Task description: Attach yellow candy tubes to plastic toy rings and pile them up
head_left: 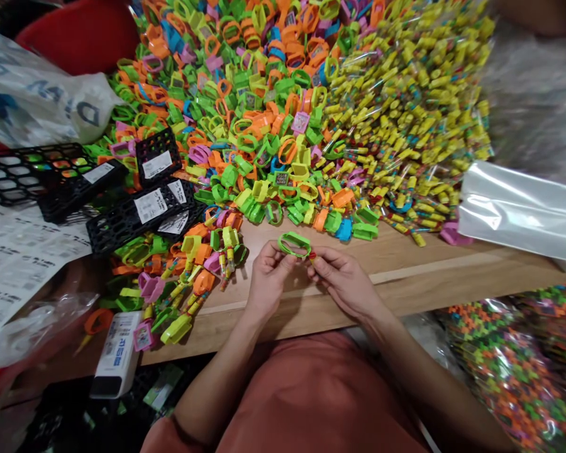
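Note:
My left hand [268, 272] and my right hand [340, 278] meet over the wooden table [405, 277], near its front edge. Both pinch a green plastic toy wristband [294, 243], the left at one end, the right at the other. A small red and yellow piece shows at my right fingertips, too small to name. Just behind my hands lies a big heap of toy wristbands [245, 119] in orange, green, yellow, pink and blue. To the right of it is a heap of yellow-capped tubes in clear wrappers [405, 119].
Black plastic crates with white labels [136, 207] lie at the left, beside printed paper sheets [19, 251] and a white plastic bag [38, 100]. Clear plastic bags [519, 211] rest at the right. A small white box [117, 352] sits at the table's front left. Bagged colourful pieces [523, 352] lie lower right.

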A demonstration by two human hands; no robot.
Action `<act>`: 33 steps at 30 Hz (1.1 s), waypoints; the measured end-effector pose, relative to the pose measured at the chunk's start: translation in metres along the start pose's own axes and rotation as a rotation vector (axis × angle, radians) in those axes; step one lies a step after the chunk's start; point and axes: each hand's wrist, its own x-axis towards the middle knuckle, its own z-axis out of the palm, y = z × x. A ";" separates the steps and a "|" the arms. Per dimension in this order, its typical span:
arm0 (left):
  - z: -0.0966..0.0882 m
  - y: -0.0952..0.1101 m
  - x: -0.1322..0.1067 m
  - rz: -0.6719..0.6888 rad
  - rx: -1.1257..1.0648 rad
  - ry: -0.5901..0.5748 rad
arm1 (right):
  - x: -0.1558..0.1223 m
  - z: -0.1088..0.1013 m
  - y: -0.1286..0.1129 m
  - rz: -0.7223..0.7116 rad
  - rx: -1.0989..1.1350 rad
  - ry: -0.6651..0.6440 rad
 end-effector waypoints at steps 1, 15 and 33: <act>0.000 0.000 0.000 0.010 0.011 -0.006 | 0.000 0.000 0.000 -0.009 -0.001 -0.005; -0.003 -0.007 -0.009 0.102 0.237 -0.035 | 0.005 -0.006 0.002 -0.101 -0.236 -0.038; -0.057 0.080 0.044 0.608 0.792 0.536 | 0.006 -0.161 -0.053 -0.389 -1.574 0.623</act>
